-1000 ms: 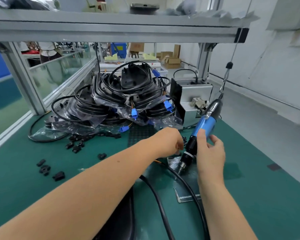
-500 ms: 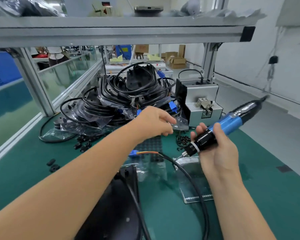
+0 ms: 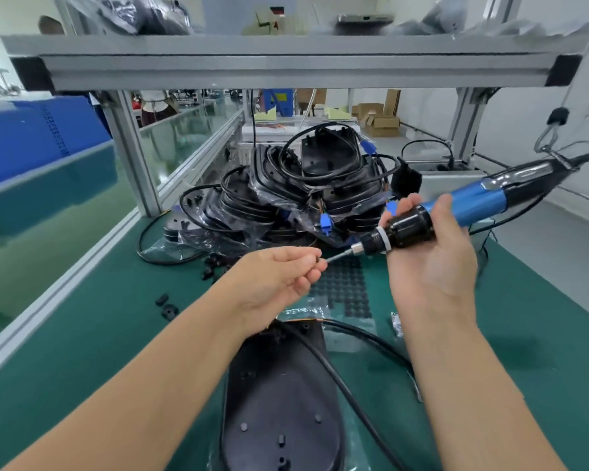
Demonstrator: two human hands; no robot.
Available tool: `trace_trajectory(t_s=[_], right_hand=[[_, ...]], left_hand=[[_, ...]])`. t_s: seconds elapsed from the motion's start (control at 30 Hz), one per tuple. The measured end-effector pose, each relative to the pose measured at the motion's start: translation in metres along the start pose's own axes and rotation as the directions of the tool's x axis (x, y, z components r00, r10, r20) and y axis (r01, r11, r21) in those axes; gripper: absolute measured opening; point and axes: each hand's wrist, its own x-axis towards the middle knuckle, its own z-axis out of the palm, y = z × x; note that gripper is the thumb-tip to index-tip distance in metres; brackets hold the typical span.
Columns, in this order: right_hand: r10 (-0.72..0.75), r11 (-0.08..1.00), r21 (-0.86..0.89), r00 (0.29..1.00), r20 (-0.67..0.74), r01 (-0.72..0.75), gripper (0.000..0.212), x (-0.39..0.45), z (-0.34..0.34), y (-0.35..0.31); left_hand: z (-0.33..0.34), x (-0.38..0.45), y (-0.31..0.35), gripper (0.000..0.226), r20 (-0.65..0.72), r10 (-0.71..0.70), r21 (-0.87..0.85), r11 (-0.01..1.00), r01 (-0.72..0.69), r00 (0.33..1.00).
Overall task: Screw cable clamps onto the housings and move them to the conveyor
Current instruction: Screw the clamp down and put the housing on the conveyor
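Gripping the blue screwdriver (image 3: pixel 463 207), right hand (image 3: pixel 429 263); left hand (image 3: pixel 279 277) pinching at its bit; no legible writing.

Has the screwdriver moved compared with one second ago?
Yes. The screwdriver was lifted off the mat and now lies nearly level, tip toward the left hand.

Green-matted workbench (image 3: pixel 82 334) under a grey aluminium-frame shelf (image 3: pixel 286 68). Glass partition (image 3: pixel 184 130) at left; blue machine (image 3: pixel 31 144) beyond it. White wall (image 3: pixel 541 124) right; cardboard boxes (image 3: pixel 378 122) on the far floor
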Motion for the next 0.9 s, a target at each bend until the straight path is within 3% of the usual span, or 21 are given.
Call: trace_trajectory(t_s=[0.17, 0.33, 0.5, 0.67, 0.8, 0.9], right_hand=[[0.001, 1.000, 0.017, 1.000, 0.019, -0.001, 0.013, -0.009, 0.007, 0.008], [-0.025, 1.000, 0.002, 1.000, 0.014, 0.025, 0.003, -0.016, 0.015, 0.011], [-0.028, 1.000, -0.005, 1.000, 0.002, 0.028, 0.005, -0.018, 0.017, 0.013], [0.009, 1.000, 0.020, 1.000, -0.029, -0.008, 0.012, -0.022, 0.017, 0.017], [0.004, 1.000, 0.023, 0.999, -0.041, -0.003, 0.010, -0.025, 0.019, 0.018], [-0.005, 0.999, -0.043, 0.998, -0.062, 0.002, 0.014, -0.026, 0.019, 0.019]], left_hand=[[-0.007, -0.008, -0.005, 0.018, 0.002, 0.021, -0.116, 0.993, -0.021, 1.000], [-0.011, -0.014, -0.006, 0.026, 0.009, 0.046, -0.117, 0.992, -0.044, 0.999], [-0.013, -0.019, -0.008, 0.027, -0.020, 0.185, 0.018, 0.983, -0.185, 0.983], [-0.016, -0.023, -0.012, 0.022, -0.081, 0.374, 0.286, 0.897, -0.338, 0.924], [-0.018, -0.025, -0.015, 0.024, -0.078, 0.403, 0.282, 0.886, -0.367, 0.912], [-0.020, -0.026, -0.018, 0.024, -0.091, 0.504, 0.353, 0.823, -0.445, 0.859]])
